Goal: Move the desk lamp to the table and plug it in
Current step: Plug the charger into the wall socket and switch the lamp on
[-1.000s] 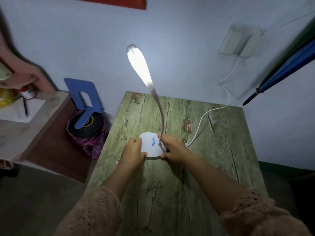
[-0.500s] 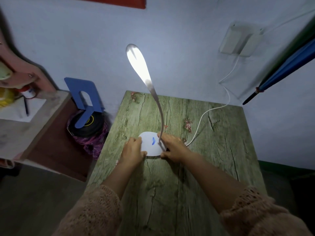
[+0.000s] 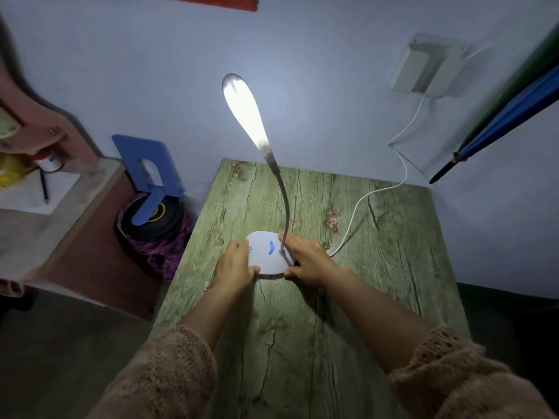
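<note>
The desk lamp stands on the green wood-grain table (image 3: 378,267). Its round white base (image 3: 266,252) carries a blue mark, its thin silver neck curves up, and its lit head (image 3: 245,111) shines brightly. My left hand (image 3: 234,264) grips the base's left edge and my right hand (image 3: 305,258) grips its right edge beside the neck. A white cable (image 3: 363,207) runs from behind my right hand across the table and up the wall to a white adapter in the wall socket (image 3: 426,71).
A blue bookend (image 3: 148,173) stands on a dark round object left of the table. A low shelf (image 3: 45,213) with paper and a pen is at the far left. A folded blue umbrella (image 3: 508,116) leans at the right wall.
</note>
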`<action>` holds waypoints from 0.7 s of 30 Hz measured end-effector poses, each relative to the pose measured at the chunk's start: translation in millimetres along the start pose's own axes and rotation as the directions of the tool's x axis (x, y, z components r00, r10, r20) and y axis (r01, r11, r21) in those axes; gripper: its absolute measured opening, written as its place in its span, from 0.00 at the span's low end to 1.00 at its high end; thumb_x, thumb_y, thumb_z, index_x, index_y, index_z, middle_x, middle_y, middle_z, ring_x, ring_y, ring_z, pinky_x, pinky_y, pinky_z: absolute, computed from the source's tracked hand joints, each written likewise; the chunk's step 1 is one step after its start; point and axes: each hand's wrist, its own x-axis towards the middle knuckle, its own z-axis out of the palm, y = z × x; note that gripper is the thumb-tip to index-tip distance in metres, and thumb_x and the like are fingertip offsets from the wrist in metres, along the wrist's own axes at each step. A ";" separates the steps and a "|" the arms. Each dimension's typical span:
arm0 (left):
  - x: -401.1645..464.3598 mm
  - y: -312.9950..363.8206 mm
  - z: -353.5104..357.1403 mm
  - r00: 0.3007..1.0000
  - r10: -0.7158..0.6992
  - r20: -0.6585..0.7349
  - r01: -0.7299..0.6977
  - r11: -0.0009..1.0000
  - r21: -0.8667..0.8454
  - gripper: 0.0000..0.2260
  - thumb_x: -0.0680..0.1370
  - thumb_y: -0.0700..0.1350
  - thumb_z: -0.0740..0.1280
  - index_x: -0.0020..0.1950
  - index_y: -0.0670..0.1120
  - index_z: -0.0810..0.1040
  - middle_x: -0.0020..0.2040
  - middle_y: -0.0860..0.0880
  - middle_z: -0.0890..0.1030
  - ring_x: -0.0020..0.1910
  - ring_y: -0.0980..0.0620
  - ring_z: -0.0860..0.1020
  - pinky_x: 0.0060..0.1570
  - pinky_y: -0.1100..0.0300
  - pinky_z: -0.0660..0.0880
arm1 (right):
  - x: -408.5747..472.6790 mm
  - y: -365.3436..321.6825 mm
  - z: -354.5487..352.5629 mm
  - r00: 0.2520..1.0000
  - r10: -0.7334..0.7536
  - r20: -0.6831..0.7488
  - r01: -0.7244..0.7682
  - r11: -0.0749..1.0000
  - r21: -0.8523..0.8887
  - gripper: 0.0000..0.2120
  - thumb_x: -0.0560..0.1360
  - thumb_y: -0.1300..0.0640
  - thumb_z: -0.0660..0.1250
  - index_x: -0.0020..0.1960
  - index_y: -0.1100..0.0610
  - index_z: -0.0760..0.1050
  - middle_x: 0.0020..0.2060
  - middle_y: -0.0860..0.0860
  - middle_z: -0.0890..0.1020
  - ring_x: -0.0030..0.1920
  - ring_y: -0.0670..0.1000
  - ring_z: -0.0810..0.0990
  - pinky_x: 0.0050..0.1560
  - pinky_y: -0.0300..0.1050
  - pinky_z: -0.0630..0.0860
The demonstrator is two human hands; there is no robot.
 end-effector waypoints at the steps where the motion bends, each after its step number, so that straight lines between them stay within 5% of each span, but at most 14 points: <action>1: 0.0 0.1 -0.4 1.000 0.000 0.002 0.000 1.000 -0.002 0.27 0.74 0.47 0.69 0.70 0.43 0.64 0.65 0.42 0.70 0.63 0.42 0.69 0.64 0.46 0.69 | -0.4 -0.5 -0.3 1.000 0.000 -0.001 0.000 1.000 0.000 0.37 0.65 0.52 0.74 0.69 0.53 0.61 0.65 0.54 0.73 0.65 0.57 0.71 0.65 0.55 0.64; 13: -1.4 -1.3 0.3 1.000 0.010 0.010 -0.011 0.999 0.034 0.25 0.75 0.47 0.68 0.70 0.42 0.66 0.64 0.41 0.70 0.62 0.42 0.70 0.63 0.44 0.70 | -0.8 -3.8 -2.6 1.000 0.005 0.001 -0.005 1.000 -0.021 0.36 0.66 0.53 0.74 0.69 0.54 0.61 0.65 0.55 0.73 0.65 0.58 0.70 0.66 0.56 0.65; 21: -0.7 -6.2 2.8 0.993 0.111 -0.039 -0.109 0.993 0.036 0.23 0.75 0.49 0.67 0.68 0.43 0.70 0.64 0.41 0.72 0.59 0.44 0.72 0.58 0.56 0.70 | -2.2 -4.1 -6.1 0.995 0.071 0.065 -0.074 0.996 0.055 0.38 0.69 0.53 0.73 0.74 0.52 0.58 0.73 0.54 0.65 0.73 0.56 0.62 0.73 0.57 0.62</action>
